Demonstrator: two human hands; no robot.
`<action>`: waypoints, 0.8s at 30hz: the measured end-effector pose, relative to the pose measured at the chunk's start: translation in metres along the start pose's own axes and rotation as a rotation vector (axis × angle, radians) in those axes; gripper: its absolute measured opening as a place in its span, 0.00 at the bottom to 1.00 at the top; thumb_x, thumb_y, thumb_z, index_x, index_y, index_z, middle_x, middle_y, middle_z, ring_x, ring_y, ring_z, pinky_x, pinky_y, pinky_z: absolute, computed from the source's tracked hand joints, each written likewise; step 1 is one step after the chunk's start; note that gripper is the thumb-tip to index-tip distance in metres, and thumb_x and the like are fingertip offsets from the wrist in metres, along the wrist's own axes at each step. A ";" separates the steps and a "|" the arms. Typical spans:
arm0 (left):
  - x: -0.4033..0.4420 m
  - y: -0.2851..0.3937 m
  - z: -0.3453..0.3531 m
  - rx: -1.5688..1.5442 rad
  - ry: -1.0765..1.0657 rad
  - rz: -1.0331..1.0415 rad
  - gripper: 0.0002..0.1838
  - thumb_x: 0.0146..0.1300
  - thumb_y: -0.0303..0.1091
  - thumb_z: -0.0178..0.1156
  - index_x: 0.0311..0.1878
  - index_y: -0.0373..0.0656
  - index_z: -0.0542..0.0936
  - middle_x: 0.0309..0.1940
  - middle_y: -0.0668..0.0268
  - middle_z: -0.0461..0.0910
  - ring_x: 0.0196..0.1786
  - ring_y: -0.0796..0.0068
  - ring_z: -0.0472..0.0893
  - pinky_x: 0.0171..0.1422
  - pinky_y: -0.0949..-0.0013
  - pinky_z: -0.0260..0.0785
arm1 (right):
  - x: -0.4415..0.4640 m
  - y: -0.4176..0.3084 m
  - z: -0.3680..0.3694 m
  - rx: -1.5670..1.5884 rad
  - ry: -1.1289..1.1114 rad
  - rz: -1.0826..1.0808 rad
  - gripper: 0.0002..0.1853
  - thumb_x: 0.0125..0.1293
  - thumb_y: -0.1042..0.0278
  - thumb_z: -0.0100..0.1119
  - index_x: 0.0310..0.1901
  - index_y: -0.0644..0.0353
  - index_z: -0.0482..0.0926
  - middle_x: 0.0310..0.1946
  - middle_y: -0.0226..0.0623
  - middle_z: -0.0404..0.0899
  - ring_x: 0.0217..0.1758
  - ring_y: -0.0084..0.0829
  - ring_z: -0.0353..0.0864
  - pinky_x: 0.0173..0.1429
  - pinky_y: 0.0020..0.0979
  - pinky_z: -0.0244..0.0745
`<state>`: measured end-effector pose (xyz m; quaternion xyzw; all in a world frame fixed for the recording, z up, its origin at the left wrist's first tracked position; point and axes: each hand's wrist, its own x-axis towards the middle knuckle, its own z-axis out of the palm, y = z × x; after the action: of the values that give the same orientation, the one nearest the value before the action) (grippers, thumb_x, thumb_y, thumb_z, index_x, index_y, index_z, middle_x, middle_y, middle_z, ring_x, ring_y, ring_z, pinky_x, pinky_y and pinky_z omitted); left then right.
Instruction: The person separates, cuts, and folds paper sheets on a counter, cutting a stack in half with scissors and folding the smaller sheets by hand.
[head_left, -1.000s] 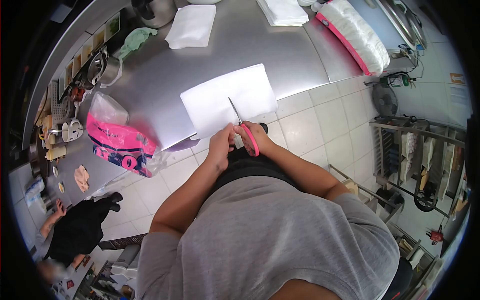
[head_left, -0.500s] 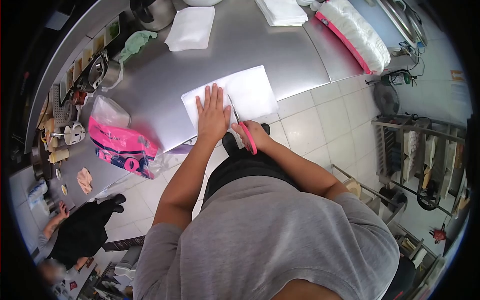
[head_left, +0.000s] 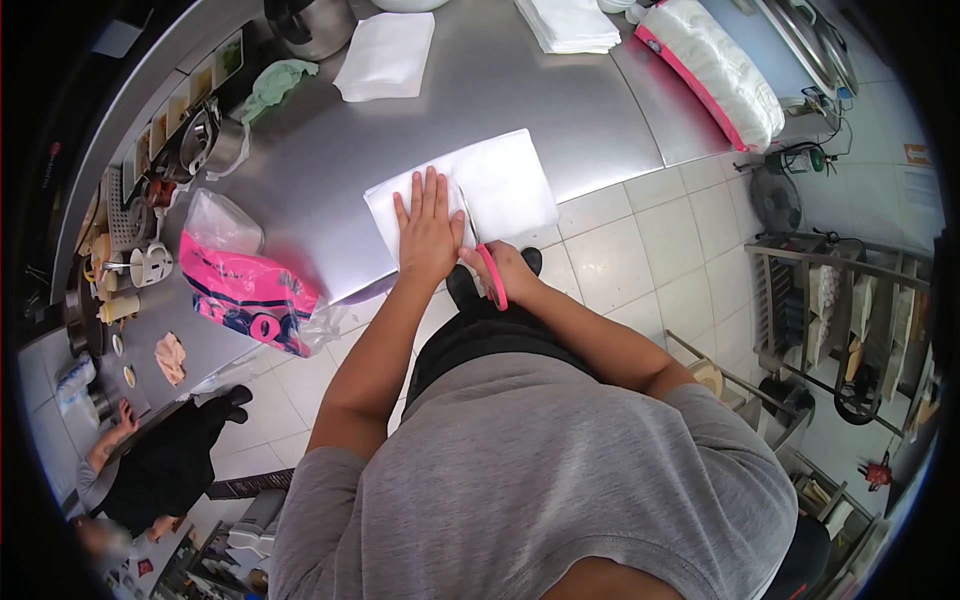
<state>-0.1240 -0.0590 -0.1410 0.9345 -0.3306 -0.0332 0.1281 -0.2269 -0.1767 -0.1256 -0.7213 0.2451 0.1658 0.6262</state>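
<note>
A stack of white paper napkins point(head_left: 510, 185) lies at the edge of the steel counter. My left hand point(head_left: 430, 235) rests flat on its left part, fingers stretched out. Pink-handled scissors point(head_left: 492, 275) are in my right hand point(head_left: 514, 272), their blades reaching into the paper from the near edge, just right of my left thumb. How many layers lie between the blades I cannot tell.
Another white stack point(head_left: 385, 58) and a folded pile point(head_left: 568, 25) lie farther back on the steel counter point(head_left: 330, 170). A pink plastic package point(head_left: 250, 290) sits left, a wrapped white pack point(head_left: 712, 70) at right. A person in a black apron point(head_left: 165, 455) stands lower left.
The scissors' handles have swung slightly left and closer together in my right hand. My left hand stays flat on the paper. The whole view has shifted a little.
</note>
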 end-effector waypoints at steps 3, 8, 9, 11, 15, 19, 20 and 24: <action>0.000 -0.001 0.000 0.003 0.012 0.008 0.34 0.69 0.47 0.43 0.73 0.38 0.53 0.76 0.58 0.44 0.79 0.61 0.40 0.78 0.46 0.27 | -0.003 -0.006 -0.004 0.036 -0.033 0.031 0.33 0.60 0.36 0.60 0.21 0.65 0.74 0.11 0.34 0.70 0.13 0.26 0.72 0.19 0.29 0.67; 0.000 -0.001 0.001 -0.005 0.029 0.015 0.34 0.69 0.46 0.44 0.73 0.38 0.54 0.76 0.58 0.45 0.78 0.60 0.40 0.77 0.45 0.27 | -0.002 -0.004 0.000 0.054 0.050 0.067 0.32 0.58 0.38 0.63 0.20 0.65 0.74 0.10 0.33 0.69 0.13 0.25 0.70 0.19 0.29 0.65; 0.000 -0.001 0.001 -0.012 0.028 0.012 0.34 0.69 0.46 0.44 0.73 0.38 0.54 0.76 0.58 0.45 0.78 0.60 0.40 0.77 0.45 0.27 | -0.003 -0.006 0.001 0.057 0.078 0.067 0.32 0.58 0.38 0.63 0.20 0.65 0.74 0.10 0.33 0.68 0.12 0.25 0.69 0.19 0.29 0.64; 0.000 0.000 0.001 -0.025 0.028 0.004 0.34 0.69 0.46 0.44 0.73 0.38 0.54 0.76 0.58 0.45 0.78 0.60 0.40 0.77 0.45 0.27 | -0.007 -0.011 0.000 0.073 0.115 0.030 0.30 0.58 0.40 0.65 0.21 0.66 0.75 0.10 0.31 0.68 0.12 0.23 0.68 0.18 0.28 0.63; -0.001 0.001 0.001 -0.037 0.023 0.000 0.34 0.67 0.46 0.46 0.72 0.38 0.55 0.76 0.58 0.46 0.78 0.60 0.42 0.77 0.46 0.28 | -0.007 -0.012 0.000 0.047 0.146 0.029 0.28 0.58 0.43 0.67 0.23 0.67 0.76 0.11 0.30 0.67 0.12 0.21 0.66 0.17 0.27 0.61; -0.010 0.005 -0.018 -0.125 0.013 -0.030 0.37 0.62 0.48 0.55 0.70 0.40 0.60 0.71 0.57 0.57 0.73 0.58 0.53 0.75 0.48 0.38 | -0.019 0.001 -0.011 0.087 0.031 0.147 0.27 0.58 0.44 0.67 0.24 0.66 0.76 0.11 0.29 0.67 0.12 0.20 0.66 0.17 0.25 0.60; -0.009 0.005 -0.027 -0.170 -0.002 -0.040 0.37 0.60 0.48 0.58 0.70 0.41 0.61 0.69 0.57 0.60 0.72 0.58 0.57 0.74 0.49 0.42 | -0.026 0.002 -0.013 0.082 0.017 0.142 0.27 0.58 0.44 0.67 0.24 0.66 0.76 0.11 0.28 0.67 0.12 0.20 0.65 0.17 0.25 0.60; 0.025 -0.007 -0.044 -0.237 -0.016 -0.117 0.34 0.52 0.50 0.66 0.59 0.42 0.73 0.53 0.59 0.74 0.60 0.58 0.68 0.66 0.51 0.53 | -0.034 0.028 -0.020 0.214 -0.063 0.212 0.26 0.58 0.44 0.67 0.26 0.66 0.77 0.12 0.27 0.66 0.12 0.19 0.65 0.17 0.24 0.60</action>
<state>-0.0941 -0.0601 -0.0995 0.9302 -0.2701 -0.0868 0.2327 -0.2721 -0.1939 -0.1268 -0.6150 0.3164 0.2266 0.6858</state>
